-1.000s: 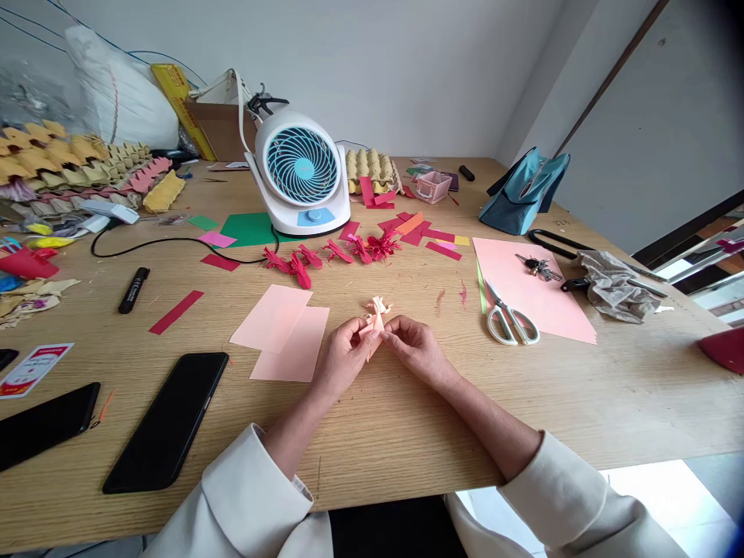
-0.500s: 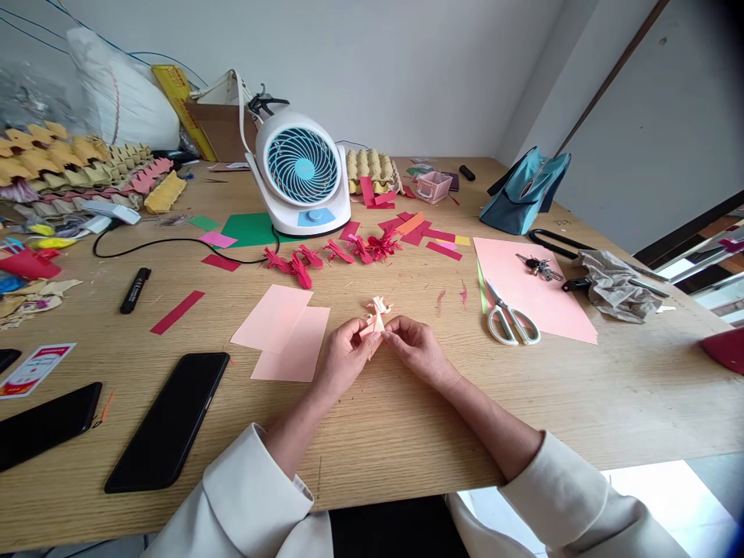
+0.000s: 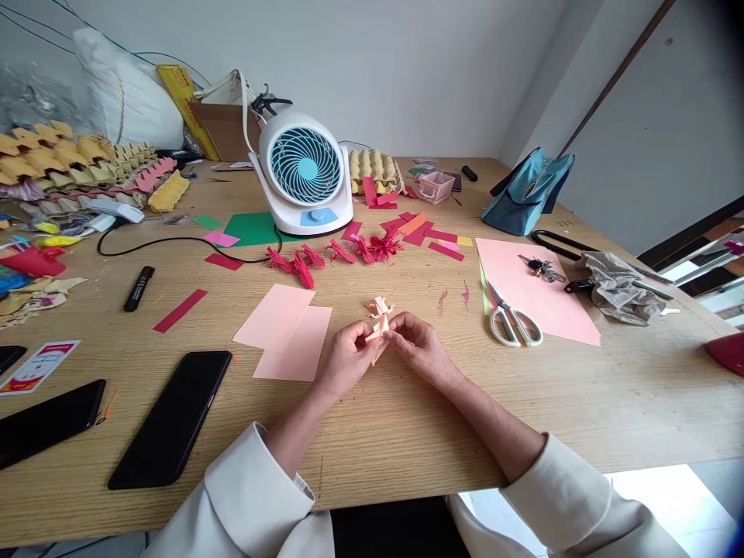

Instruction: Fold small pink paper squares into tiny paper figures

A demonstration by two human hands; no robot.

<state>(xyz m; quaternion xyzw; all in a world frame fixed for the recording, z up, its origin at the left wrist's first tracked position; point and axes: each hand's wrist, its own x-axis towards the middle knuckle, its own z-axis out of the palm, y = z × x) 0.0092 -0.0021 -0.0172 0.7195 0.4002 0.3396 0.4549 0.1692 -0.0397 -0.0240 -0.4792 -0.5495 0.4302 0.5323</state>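
A small peach paper figure (image 3: 380, 314) with curled strips at its top is held upright between my hands. My left hand (image 3: 349, 355) pinches its lower left side with thumb and fingers. From the right, my right hand (image 3: 421, 349) grips its lower edge in a closed pinch. Two pale pink sheets (image 3: 294, 345) lie overlapped just left of my left hand. Beyond the figure, a row of crumpled red paper pieces (image 3: 340, 251) runs across the table. White-handled scissors (image 3: 515, 322) rest partly on a larger pink sheet (image 3: 540, 291) to the right.
A white and blue fan (image 3: 307, 174) stands at the back. Black phones (image 3: 174, 418) and a marker (image 3: 138, 289) lie on the left. A blue bag (image 3: 526, 194), keys (image 3: 543, 269) and a crumpled grey cloth (image 3: 619, 287) are on the right. Egg trays (image 3: 75, 167) fill the back left.
The peach figure has tilted slightly between my fingers, and more of its lower point shows. Both hands keep hold of it. The whole view has shifted a little.
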